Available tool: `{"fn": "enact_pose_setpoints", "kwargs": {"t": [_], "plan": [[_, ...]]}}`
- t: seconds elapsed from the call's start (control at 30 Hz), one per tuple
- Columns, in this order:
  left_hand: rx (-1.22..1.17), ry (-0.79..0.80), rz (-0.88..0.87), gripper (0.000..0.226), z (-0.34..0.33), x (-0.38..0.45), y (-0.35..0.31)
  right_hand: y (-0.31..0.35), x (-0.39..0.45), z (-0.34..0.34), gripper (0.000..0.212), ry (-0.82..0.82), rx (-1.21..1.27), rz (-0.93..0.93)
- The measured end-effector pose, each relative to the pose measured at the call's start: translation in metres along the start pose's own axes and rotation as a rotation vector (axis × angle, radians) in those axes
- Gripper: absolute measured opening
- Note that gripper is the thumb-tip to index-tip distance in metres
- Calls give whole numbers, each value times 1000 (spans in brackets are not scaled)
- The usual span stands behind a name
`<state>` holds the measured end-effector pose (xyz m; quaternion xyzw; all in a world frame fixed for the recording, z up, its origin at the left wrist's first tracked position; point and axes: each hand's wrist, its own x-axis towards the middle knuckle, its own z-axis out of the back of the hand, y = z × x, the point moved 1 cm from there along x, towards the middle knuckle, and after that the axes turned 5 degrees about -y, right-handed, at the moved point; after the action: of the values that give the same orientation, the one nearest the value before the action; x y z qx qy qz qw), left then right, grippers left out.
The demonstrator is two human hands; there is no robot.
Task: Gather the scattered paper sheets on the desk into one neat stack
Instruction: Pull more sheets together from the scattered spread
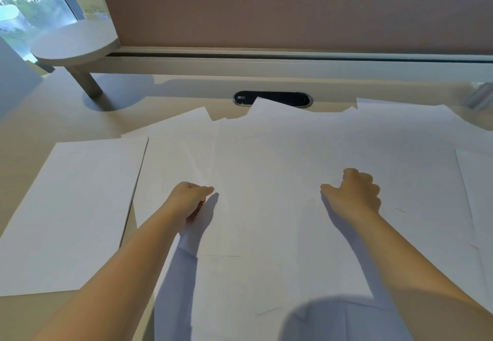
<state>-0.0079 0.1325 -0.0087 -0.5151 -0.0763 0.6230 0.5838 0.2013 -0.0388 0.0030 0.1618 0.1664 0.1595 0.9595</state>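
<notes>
Paper sheets (266, 159) lie spread flat and overlapping across the table (53, 116), one separate sheet (74, 207) off to the left. Likely light, thin, floppy, slick on each other; best slid by edges or corners, then squared up. Left hand (190, 198), fingers curled, appears to pinch a sheet's edge near centre. Right hand (354, 194) rests knuckles-up on the spread, fingers curled under; whether it holds paper, cannot tell. Cable port (272, 98) sits behind the sheets.
</notes>
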Motion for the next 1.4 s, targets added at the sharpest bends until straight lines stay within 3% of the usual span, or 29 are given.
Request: {"fn": "enact_pose_setpoints", "kwargs": {"t": [0.17,0.27,0.33,0.37,0.5,0.7,0.77,0.83,0.97,1.0,1.07,1.27,1.33,1.4], "plan": [[111,9,-100,31,-14,10,-11,0,3,-7,56,49,-47,-14],[191,68,-158,10,-27,8,-24,5,5,-11,60,98,-13,62],[221,144,-186,54,-31,12,-28,5,8,-12,57,129,39,86],[207,181,-182,66,-30,13,-30,4,9,-12,55,135,74,77],[147,154,-66,76,-22,15,-26,2,6,-7,53,86,128,-29],[85,115,57,57,-28,-4,-4,6,-9,-12,56,156,220,-151],[-6,130,61,35,-32,-10,3,6,-14,-17,55,179,308,-158],[-13,150,75,16,-26,-16,5,4,-19,-19,38,190,377,-151],[28,187,84,44,-7,-13,12,4,-27,-28,17,230,582,-197],[40,200,53,41,-4,-13,13,5,-29,-31,17,247,627,-199],[64,217,-19,7,-1,-14,16,8,-35,-35,21,263,671,-157],[165,-6,-313,30,0,-13,18,14,-49,-24,19,152,801,-45],[119,-28,-347,31,-2,-18,15,6,-49,-19,15,133,755,-46],[27,-2,-318,24,-5,-20,12,-2,-47,-14,25,130,688,-33]]}}
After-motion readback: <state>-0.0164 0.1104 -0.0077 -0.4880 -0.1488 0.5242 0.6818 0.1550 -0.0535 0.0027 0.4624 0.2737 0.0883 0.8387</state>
